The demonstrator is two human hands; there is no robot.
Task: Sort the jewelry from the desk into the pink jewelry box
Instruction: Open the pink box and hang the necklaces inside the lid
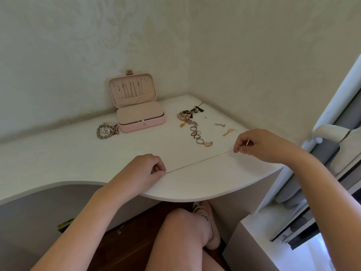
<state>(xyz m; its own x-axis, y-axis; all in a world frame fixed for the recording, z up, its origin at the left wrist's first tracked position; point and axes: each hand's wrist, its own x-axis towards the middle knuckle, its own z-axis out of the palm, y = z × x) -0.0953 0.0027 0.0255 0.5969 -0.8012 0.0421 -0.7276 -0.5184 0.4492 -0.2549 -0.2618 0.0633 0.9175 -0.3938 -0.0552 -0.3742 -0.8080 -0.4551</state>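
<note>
Left grip (144, 169) is curled, thumb and forefinger pinching one end of a thin chain (199, 161). Right grip (261, 145) pinches the other end with its fingertips. The chain runs taut in a straight line between the two, low over the white worktop (78, 157) near its front edge; can't tell if it touches the surface. Pink jewelry box (142, 125) sits well beyond the left grip, at the back by the wall. Its lid is open and upright, with fine chains hanging on the hooks inside, and a beige tray shows in the base. Beaded bracelets (107, 130) are heaped just beside the box, on the side away from the right grip, touching or nearly touching it. Beyond the chain's midpoint, between both grips and the back corner, there's a loose row of rings (197, 136) ending in a small pinkish gold piece (207, 143). Further back from that is a tangle of necklaces with dark green bits and gold charms (189, 114). Just beyond the right grip is a gold drop earring (230, 132), and a small silver earring (220, 125) lies a bit past it.
</note>
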